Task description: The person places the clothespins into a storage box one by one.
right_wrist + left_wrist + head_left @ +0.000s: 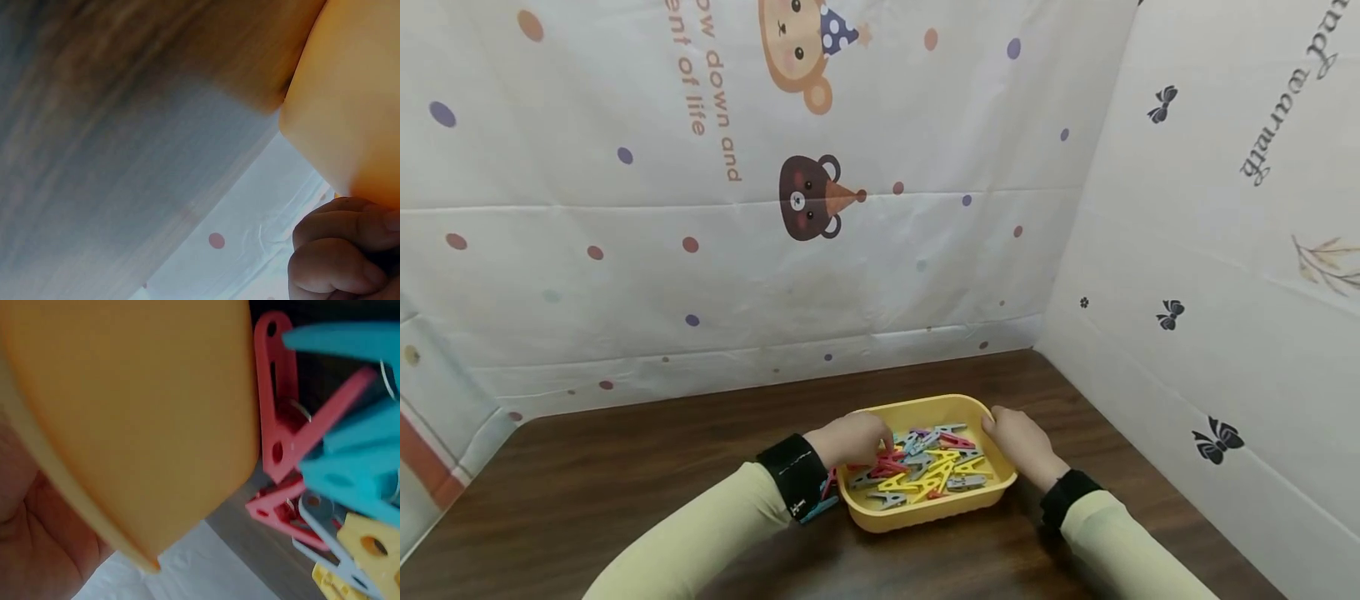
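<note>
A yellow plastic basket (951, 408) stands on the table with several clothespins (943, 473) inside, in yellow, red, blue and grey. My left hand (853, 437) reaches over its left rim, fingers bent down among the clothespins; the fingertips are hidden, so whether they pinch one does not show. On the right, my right hand (1021, 442) grips the basket's rim, thumb over the edge; its curled fingers (337, 250) show against the outer wall. Beside the basket's left side, under my left wrist, lie more clothespins, among them a red one (275, 400) and a teal one (356, 475).
The dark wood-grain table (700, 450) runs under everything. A white printed cloth (887, 283) hangs behind it, and another printed cloth (1195, 250) stands along the right edge.
</note>
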Demonstrator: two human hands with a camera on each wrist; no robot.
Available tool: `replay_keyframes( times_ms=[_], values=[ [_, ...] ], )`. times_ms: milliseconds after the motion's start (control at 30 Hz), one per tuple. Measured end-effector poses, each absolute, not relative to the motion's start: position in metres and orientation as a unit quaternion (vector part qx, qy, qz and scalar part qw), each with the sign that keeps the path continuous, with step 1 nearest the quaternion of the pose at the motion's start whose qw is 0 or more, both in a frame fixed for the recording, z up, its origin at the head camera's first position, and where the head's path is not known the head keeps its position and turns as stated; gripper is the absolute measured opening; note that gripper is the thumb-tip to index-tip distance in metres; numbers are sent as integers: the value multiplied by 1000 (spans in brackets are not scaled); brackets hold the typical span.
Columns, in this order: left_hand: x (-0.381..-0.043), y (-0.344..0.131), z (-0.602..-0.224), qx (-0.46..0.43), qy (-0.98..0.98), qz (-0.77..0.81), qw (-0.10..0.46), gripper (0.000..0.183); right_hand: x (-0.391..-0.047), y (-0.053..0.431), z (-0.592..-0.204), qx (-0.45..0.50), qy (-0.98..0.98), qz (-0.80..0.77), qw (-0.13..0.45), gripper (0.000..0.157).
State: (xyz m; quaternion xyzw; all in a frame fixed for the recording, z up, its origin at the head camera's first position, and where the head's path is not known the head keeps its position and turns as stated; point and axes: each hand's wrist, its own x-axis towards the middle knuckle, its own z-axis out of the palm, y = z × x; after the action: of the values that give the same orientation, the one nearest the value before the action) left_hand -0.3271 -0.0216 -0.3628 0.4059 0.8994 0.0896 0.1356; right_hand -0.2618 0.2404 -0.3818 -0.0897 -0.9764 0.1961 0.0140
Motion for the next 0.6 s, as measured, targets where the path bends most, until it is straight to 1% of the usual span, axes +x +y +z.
replay_keyframes(
  times_ms=[167, 300, 467, 600],
  values=[
    [-323, -14, -365, 427, 890, 97, 129, 19, -263, 241, -381, -90, -978, 189, 16, 29],
    [-318, -8, -366, 428, 889, 101, 129, 20, -262, 240, -381, -89, -978, 186, 14, 29],
    [-312, -2, -370, 423, 895, 94, 106, 14, -261, 240, -382, -89, -978, 188, 16, 29],
    [-312, -1, -371, 414, 899, 100, 102, 11, -261, 241, -383, -92, -977, 189, 14, 29]
  ],
)
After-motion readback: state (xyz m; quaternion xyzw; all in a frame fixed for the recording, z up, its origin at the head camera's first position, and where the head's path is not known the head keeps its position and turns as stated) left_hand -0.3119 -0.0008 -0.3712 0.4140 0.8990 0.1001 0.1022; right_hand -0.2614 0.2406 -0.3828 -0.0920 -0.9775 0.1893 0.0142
